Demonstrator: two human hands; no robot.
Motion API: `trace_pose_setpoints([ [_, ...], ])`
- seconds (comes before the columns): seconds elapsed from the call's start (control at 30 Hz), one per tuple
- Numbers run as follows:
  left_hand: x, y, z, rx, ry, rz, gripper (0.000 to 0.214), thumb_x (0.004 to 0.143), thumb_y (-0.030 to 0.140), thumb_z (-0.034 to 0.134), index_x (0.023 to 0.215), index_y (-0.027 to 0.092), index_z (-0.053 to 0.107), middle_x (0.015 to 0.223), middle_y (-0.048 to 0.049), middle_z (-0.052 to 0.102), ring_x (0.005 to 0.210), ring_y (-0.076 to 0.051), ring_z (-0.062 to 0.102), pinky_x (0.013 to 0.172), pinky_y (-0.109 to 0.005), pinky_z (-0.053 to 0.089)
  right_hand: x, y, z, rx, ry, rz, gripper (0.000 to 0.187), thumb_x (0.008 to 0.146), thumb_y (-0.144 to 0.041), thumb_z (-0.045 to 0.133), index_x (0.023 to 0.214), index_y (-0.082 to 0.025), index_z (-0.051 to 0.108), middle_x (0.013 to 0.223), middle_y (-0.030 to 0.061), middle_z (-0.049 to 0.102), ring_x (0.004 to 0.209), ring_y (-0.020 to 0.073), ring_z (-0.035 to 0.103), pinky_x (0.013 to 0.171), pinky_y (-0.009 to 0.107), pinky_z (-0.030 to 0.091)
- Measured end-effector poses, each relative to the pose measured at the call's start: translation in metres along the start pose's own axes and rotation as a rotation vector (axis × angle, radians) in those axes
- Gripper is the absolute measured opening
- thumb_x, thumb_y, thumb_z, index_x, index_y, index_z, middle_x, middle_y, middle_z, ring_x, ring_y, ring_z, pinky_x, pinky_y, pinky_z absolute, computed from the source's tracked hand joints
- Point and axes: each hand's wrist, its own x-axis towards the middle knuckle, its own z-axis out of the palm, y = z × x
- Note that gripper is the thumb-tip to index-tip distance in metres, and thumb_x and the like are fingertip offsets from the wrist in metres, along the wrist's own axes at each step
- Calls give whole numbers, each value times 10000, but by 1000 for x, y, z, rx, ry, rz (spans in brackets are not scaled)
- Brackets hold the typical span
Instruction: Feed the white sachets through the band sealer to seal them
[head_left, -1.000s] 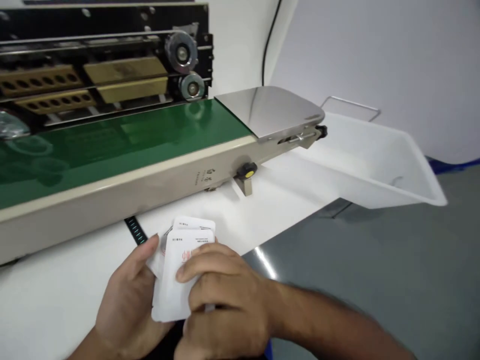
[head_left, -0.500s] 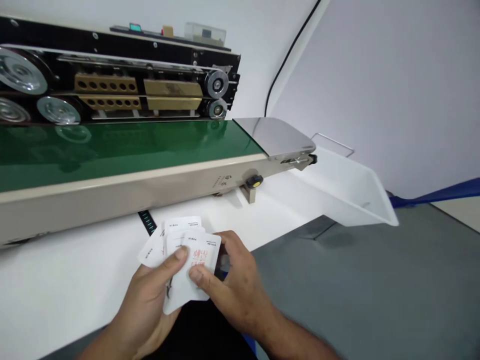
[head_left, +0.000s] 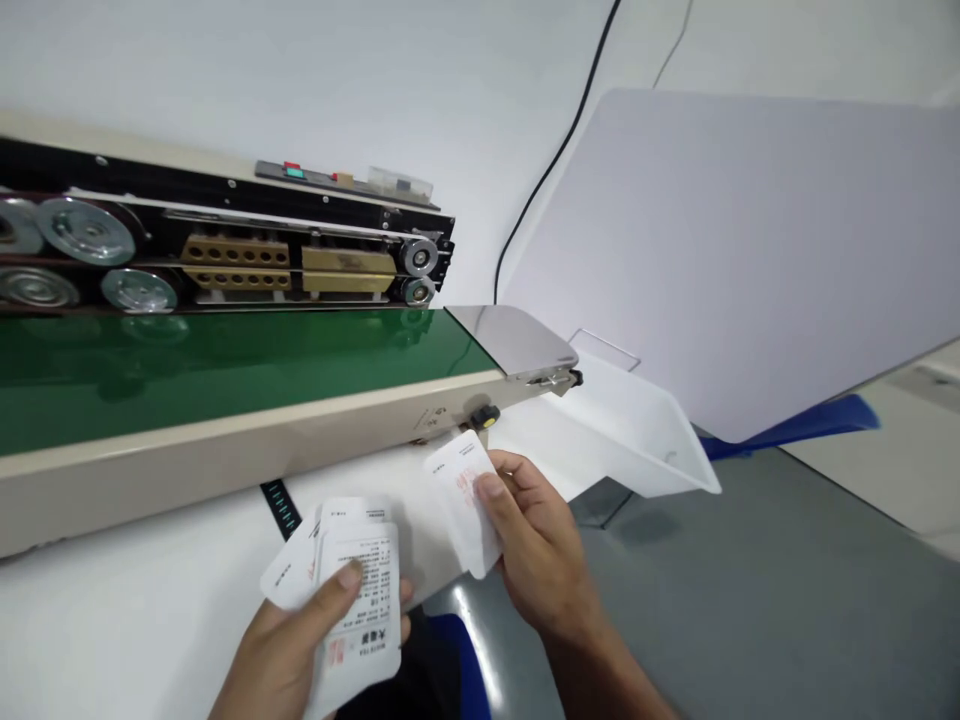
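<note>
Several white printed sachets [head_left: 367, 575] lie fanned in my left hand [head_left: 300, 640], held under the thumb. The top one shows black text and a small red mark. My right hand [head_left: 540, 540] pinches a single white sachet [head_left: 459, 500] with red print between thumb and fingers, apart from the others and to their right. Both hands are above the front edge of the white table [head_left: 150, 610], in front of the sealing machine's green conveyor belt [head_left: 225, 380].
Behind the belt are the band sealer's metal rollers and brass blocks [head_left: 349, 270]. A metal end plate [head_left: 517, 335] leads to a white plastic tray [head_left: 637, 430] on the right. A black knob [head_left: 484, 416] juts from the conveyor's front. A black cable [head_left: 555, 160] runs along the wall.
My right hand has drawn one sachet off the bunch and moved right with it. A sachet with black text is now on top in my left hand. The camera view has shifted.
</note>
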Motion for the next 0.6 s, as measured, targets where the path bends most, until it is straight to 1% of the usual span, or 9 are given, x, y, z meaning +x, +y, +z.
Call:
trace_pose_setpoints([
  [0.03, 1, 2, 0, -2, 17, -11, 810, 727, 378, 819, 1364, 60, 434, 981, -207, 753, 884, -357, 724, 825, -436, 571, 0, -6, -2, -19, -24, 3, 333, 911, -480, 648, 1095, -230, 526, 820, 14, 654, 636, 128, 579, 526, 210, 452],
  [0.1, 1, 5, 3, -21, 45, -14, 826, 716, 371, 829, 1378, 81, 430, 955, -187, 761, 864, -354, 729, 809, -433, 576, -1, -17, -4, -80, -161, 32, 348, 887, -421, 690, 1130, -241, 517, 936, 36, 674, 758, 158, 636, 603, 236, 508],
  [0.2, 1, 6, 8, -107, -33, 14, 808, 742, 295, 801, 1427, 145, 400, 958, -127, 768, 914, -332, 722, 792, -409, 578, 1, -25, -4, -164, -447, 88, 353, 875, -343, 700, 1179, -246, 547, 1093, 58, 650, 873, 179, 657, 703, 288, 553],
  [0.23, 1, 6, 9, -127, -74, 33, 809, 748, 251, 785, 1445, 169, 382, 973, -107, 768, 946, -319, 715, 790, -390, 578, 3, -25, -3, -151, -487, 98, 389, 864, -320, 713, 1208, -253, 545, 1097, 53, 644, 880, 175, 658, 719, 290, 557],
  [0.3, 1, 4, 10, -148, -114, 60, 845, 734, 168, 764, 1470, 203, 350, 1014, -84, 764, 1003, -299, 698, 804, -358, 572, 8, -20, 4, -42, -416, 75, 486, 826, -278, 760, 1246, -272, 516, 1029, 22, 642, 863, 153, 659, 723, 266, 555],
  [0.4, 2, 3, 12, -195, -104, 100, 895, 712, 113, 753, 1490, 222, 323, 1081, -79, 749, 1059, -290, 675, 858, -347, 553, 8, -4, 26, 183, -131, -16, 525, 789, -265, 807, 1195, -289, 475, 941, -19, 631, 798, 126, 656, 677, 231, 553],
  [0.47, 3, 4, 16, -250, -128, 128, 870, 739, 122, 736, 1492, 256, 322, 1093, -48, 748, 1096, -265, 660, 907, -331, 530, 0, 8, 43, 231, -14, -67, 559, 774, -282, 824, 1187, -297, 449, 1007, -5, 636, 806, 135, 661, 665, 235, 561],
  [0.53, 3, 4, 20, -311, -161, 157, 834, 760, 122, 727, 1482, 279, 340, 1108, -23, 747, 1130, -245, 644, 955, -318, 504, -10, 18, 59, 217, -10, -87, 599, 799, -304, 804, 1250, -311, 409, 1098, 25, 636, 880, 162, 662, 730, 274, 573],
  [0.6, 4, 3, 21, -325, -144, 181, 812, 752, 155, 768, 1461, 242, 383, 1121, -44, 745, 1149, -255, 636, 992, -325, 482, -16, 20, 65, 173, -52, -115, 551, 866, -326, 736, 1296, -307, 390, 1118, 45, 636, 935, 176, 648, 810, 307, 562],
])
